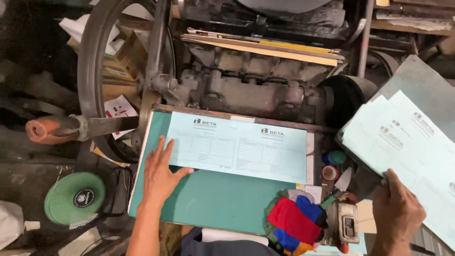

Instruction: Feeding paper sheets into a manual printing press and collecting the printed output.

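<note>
My left hand (160,173) lies flat with fingers spread on a green board (222,199), its fingertips on the lower left corner of a pale blue printed form sheet (239,146) resting on that board. My right hand (397,208) grips the near edge of a fanned stack of the same pale blue sheets (407,142) on a grey surface at the right.
A dark printing machine (256,85) with a large flywheel (102,71) and an orange-tipped lever (47,130) stands behind the board. A red and blue rag (294,220), small tins (334,163), a metal switch box (346,225) and a green fan (76,199) lie nearby.
</note>
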